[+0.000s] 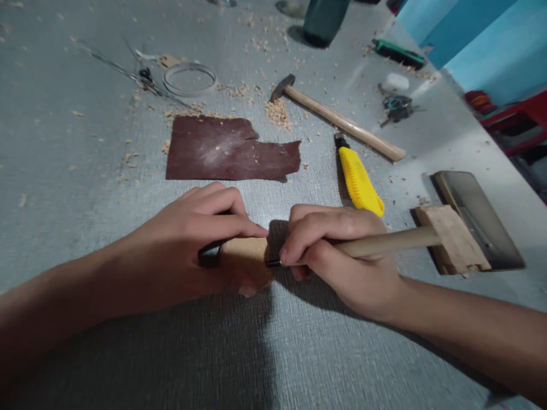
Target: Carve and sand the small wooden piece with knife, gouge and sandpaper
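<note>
A light wooden piece (245,256) is gripped by my left hand (188,245), with fingers over its top and the thumb low on its near side. My right hand (342,250) is wrapped round a tool with a round wooden handle (391,241). The tool's thin dark metal tip touches or nearly touches the right end of the wooden piece. Beyond my hands, a torn brown sandpaper sheet (213,149) lies flat, and a yellow cutter (361,179) rests just past my right hand.
A hammer (342,119) lies beyond the cutter. At right, a wooden block (453,239) sits by a dark flat stone (478,216). Farther off are a wire coil (190,78), a dark container (325,20), a green-black tool (399,54) and scattered wood shavings.
</note>
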`<action>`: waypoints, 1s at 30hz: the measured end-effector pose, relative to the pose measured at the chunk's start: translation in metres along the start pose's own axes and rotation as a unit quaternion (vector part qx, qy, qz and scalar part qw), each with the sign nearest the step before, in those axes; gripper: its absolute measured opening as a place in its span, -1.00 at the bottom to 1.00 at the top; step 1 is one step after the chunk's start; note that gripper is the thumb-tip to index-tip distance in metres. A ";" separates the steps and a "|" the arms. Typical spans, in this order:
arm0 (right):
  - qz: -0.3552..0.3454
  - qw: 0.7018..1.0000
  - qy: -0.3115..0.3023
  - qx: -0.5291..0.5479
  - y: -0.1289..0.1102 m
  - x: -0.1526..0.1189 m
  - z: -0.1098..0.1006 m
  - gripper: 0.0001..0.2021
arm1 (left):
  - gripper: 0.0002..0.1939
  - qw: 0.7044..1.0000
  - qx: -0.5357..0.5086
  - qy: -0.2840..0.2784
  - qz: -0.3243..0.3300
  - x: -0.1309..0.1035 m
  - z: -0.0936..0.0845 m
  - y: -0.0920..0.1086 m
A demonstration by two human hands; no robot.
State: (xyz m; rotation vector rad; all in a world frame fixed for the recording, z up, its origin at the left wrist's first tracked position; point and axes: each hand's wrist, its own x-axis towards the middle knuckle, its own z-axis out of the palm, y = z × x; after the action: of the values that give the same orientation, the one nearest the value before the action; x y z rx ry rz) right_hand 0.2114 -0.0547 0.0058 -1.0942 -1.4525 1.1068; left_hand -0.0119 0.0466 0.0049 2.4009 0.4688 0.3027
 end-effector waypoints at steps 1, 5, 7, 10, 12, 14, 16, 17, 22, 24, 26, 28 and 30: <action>-0.002 1.000 -0.013 0.000 0.000 0.000 0.000 -0.71 | -0.66 1.000 0.001 0.000 0.000 0.000 0.000 0.000; -0.004 0.999 -0.042 0.017 -0.001 -0.002 -0.001 -0.71 | -0.66 1.000 0.001 -0.006 -0.005 0.001 0.001 0.001; 0.007 0.999 -0.017 0.032 -0.001 -0.002 -0.001 -0.71 | -0.66 1.000 0.000 -0.007 -0.005 0.000 0.001 0.001; 0.008 1.000 0.006 0.027 -0.001 -0.002 0.000 -0.72 | -0.66 1.000 -0.002 -0.009 -0.008 0.000 0.000 0.002; 0.008 1.000 -0.010 0.018 -0.001 -0.001 -0.001 -0.72 | -0.65 1.000 -0.003 -0.009 -0.009 0.000 0.000 0.001; 0.003 0.999 -0.045 0.014 -0.002 -0.001 -0.001 -0.71 | -0.64 1.000 0.001 -0.007 -0.008 0.000 0.000 0.001; 0.000 0.998 -0.063 0.015 -0.002 -0.001 -0.001 -0.71 | -0.64 1.000 0.004 -0.004 -0.003 0.000 0.000 0.001; 0.004 0.998 -0.052 0.018 -0.002 -0.001 -0.001 -0.71 | -0.65 1.000 0.004 -0.003 0.000 0.000 0.000 0.001; 0.031 0.999 0.013 0.037 -0.001 0.000 0.000 -0.71 | -0.66 1.000 0.004 -0.007 -0.004 0.000 0.001 0.001; 0.023 0.998 -0.025 0.043 -0.001 0.000 -0.001 -0.71 | -0.65 1.000 0.005 -0.007 -0.001 0.000 0.001 0.002; 0.018 0.998 -0.049 0.044 -0.001 0.000 -0.001 -0.71 | -0.65 1.000 0.003 -0.008 0.000 0.001 0.000 0.002; 0.013 0.999 -0.024 0.035 -0.001 -0.001 -0.001 -0.71 | -0.67 1.000 0.001 -0.013 -0.003 0.001 0.000 0.002; 0.012 1.000 0.005 0.021 -0.002 -0.002 -0.001 -0.71 | -0.68 1.000 -0.001 -0.016 -0.006 0.001 0.000 0.002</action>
State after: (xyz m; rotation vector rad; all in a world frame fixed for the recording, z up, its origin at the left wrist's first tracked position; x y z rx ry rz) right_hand 0.2126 -0.0566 0.0074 -1.0892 -1.4052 1.1415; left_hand -0.0108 0.0457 0.0059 2.3957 0.4683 0.2578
